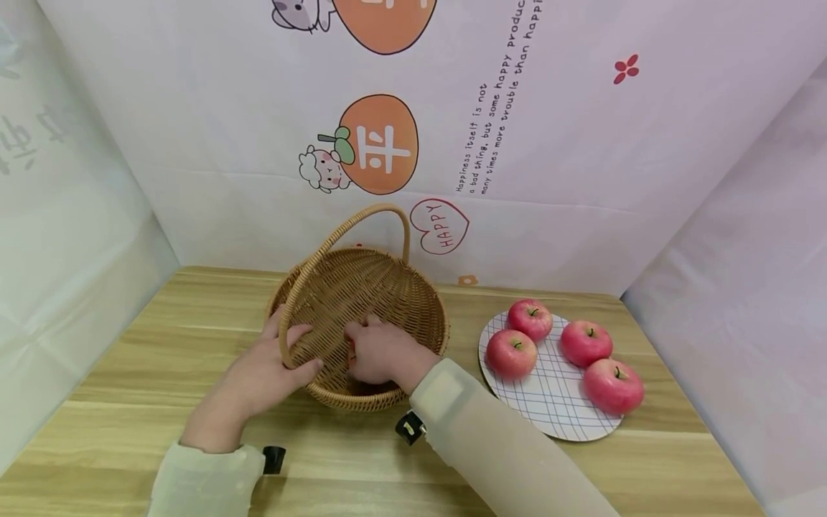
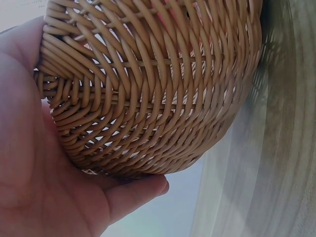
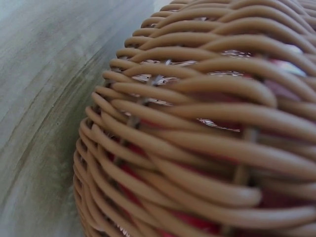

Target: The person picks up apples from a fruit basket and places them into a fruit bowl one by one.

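A wicker basket (image 1: 381, 283) with a tall arched handle stands on the table against the back cloth. My left hand (image 1: 261, 370) grips its left rim at the foot of the handle; the left wrist view shows that hand (image 2: 44, 163) against the outer weave. Down inside the basket, my right hand (image 1: 388, 352) curls round a mostly hidden apple (image 1: 352, 357), of which a reddish sliver shows by the fingers. Through the weave in the right wrist view, red skin (image 3: 197, 224) shows, but the right hand is hidden there.
To the right lies a round white plate (image 1: 549, 402) with a blue line grid. Several red apples (image 1: 510, 355) rest on it, one partly over its right edge. White printed cloth (image 1: 549, 237) walls off the wooden table (image 1: 207, 309) at the back and both sides.
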`<state>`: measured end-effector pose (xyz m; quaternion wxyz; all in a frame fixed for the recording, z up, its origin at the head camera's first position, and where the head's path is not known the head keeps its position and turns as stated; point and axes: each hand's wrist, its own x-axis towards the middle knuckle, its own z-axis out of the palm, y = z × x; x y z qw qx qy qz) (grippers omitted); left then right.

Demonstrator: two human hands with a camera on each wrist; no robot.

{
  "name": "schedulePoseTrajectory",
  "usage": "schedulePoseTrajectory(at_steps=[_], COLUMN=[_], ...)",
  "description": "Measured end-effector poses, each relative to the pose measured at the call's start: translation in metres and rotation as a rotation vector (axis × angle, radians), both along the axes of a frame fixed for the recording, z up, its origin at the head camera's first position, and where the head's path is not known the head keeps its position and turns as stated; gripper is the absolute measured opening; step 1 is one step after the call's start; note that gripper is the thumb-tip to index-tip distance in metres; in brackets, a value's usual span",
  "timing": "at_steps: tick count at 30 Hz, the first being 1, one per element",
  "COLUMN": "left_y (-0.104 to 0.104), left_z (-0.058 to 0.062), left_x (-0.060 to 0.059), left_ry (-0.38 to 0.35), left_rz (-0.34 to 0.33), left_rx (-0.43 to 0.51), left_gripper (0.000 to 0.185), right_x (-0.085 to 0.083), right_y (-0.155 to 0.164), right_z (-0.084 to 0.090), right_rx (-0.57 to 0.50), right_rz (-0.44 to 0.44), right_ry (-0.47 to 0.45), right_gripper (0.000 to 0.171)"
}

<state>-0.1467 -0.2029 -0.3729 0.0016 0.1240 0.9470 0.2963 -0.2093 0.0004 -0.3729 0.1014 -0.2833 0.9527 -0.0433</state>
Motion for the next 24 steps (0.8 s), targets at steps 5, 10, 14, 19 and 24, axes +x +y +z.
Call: schedulePoseTrajectory(at_steps=[5, 10, 14, 19, 24], left_y=[0.0002, 0.0004, 0.0001, 0.0002, 0.0004], left_z=[-0.0004, -0.0008, -0.001, -0.0006, 0.0001], left_x=[-0.0006, -0.0015, -0.0008, -0.0006, -0.0009], left_ry=[0.007, 0.011, 0.01, 0.011, 0.005], left_rz=[-0.009, -0.011, -0.01, -0.011, -0.011], left_rx=[-0.01, -0.016, -0.018, -0.011, -0.009], left_gripper=[0.071, 0.072, 0.072, 0.069, 0.071], right_x=[-0.0005, -0.0003, 0.0002, -0.0002, -0.0015], right_y=[0.001, 0.0022, 0.0021, 0.0022, 0.0033], right_z=[-0.0013, -0.0012, -0.0004, -0.0001, 0.0001], right_rx=[-0.012, -0.014, -0.025, -0.022, -0.043], right_rz=[0.019, 0.042, 0.049, 0.05, 0.064], right_ry=[-0.003, 0.014, 0.021, 0.021, 0.019], right_gripper=[0.04, 0.028, 0.019, 0.021, 0.019])
